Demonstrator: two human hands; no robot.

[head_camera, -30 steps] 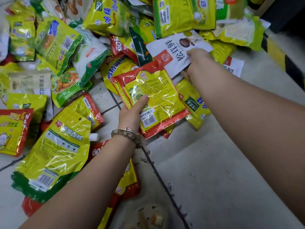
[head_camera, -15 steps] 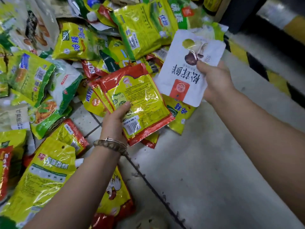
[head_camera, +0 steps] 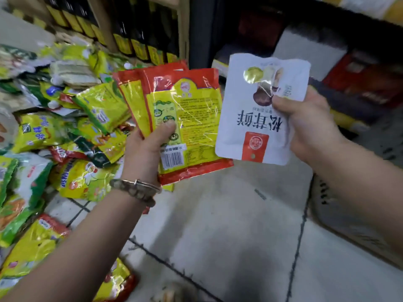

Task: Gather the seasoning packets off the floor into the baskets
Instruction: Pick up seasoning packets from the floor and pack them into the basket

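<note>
- Head view, hands: the left hand (head_camera: 148,149) grips a fanned stack of red-and-yellow packets (head_camera: 192,118), with the thumb curled over the printed face and the fingers hidden behind. The right hand (head_camera: 305,125) pinches a white packet (head_camera: 259,110) by its right edge, thumb on the front.
- Head view, position: both loads are held off the floor, to the right of the heap of packets (head_camera: 65,127). The stack is just beside the heap and the white packet lies farther from it. The two loads meet edge to edge; whether they overlap cannot be told.
- Head view, axis: each load's long axis stands roughly upright. The white packet's print reads upside down.
- Head view, destination: no basket is visible, so the hand nearer to one cannot be told. The left hand is nearer the heap but looks fully loaded, so the likely next step is to drop both loads into a basket.
</note>
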